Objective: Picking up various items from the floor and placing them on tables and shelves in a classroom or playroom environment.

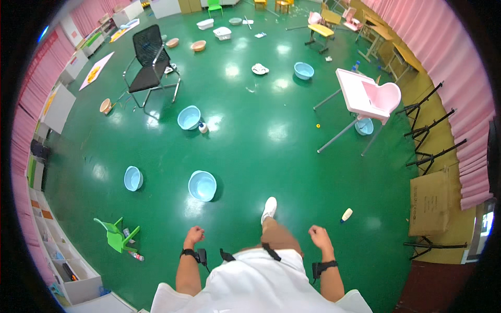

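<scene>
My left hand (194,236) hangs beside my body with its fingers curled in, and I see nothing in it. My right hand (319,237) is likewise loosely closed on the other side, apart from any object. Ahead of the left hand a light blue basin (202,186) stands on the green floor, with a smaller-looking blue basin (133,179) to its left. Farther off, a white bottle (203,128) stands by another blue basin (189,118). Beyond my right hand lies a cream-coloured bottle (346,215). One white shoe (269,207) of mine is stepping forward.
A black office chair (147,65) stands at the far left, a small green chair (117,236) at the near left. To the right are a pink high chair (371,96), black stands (425,130) and a cardboard box (429,203). A blue basin (303,71) and a crumpled white cloth-like thing (260,69) are farther ahead.
</scene>
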A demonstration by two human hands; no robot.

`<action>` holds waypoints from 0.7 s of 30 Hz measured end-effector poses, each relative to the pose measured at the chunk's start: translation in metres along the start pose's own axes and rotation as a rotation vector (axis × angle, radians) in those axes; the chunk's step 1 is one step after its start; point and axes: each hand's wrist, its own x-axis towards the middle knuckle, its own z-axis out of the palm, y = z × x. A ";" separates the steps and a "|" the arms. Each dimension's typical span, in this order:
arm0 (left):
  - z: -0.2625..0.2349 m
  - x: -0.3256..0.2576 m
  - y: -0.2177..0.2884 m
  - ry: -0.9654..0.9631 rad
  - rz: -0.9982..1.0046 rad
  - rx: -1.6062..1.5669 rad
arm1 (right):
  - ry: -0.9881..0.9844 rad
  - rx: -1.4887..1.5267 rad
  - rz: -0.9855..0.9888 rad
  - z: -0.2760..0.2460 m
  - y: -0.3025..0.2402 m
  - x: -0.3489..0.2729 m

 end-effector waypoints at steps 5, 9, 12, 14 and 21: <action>-0.005 0.058 0.122 -0.052 -0.063 -0.089 | 0.023 0.081 -0.030 -0.082 -0.050 0.141; -0.021 0.108 0.204 -0.022 -0.006 -0.210 | -0.006 0.110 -0.082 -0.131 -0.094 0.262; -0.031 0.155 0.240 -0.015 -0.074 -0.255 | -0.058 0.108 -0.071 -0.152 -0.127 0.350; -0.042 0.186 0.272 -0.049 -0.128 -0.286 | -0.064 0.097 -0.055 -0.155 -0.141 0.403; -0.106 0.326 0.422 -0.056 -0.175 -0.364 | -0.045 0.097 0.072 -0.181 -0.188 0.555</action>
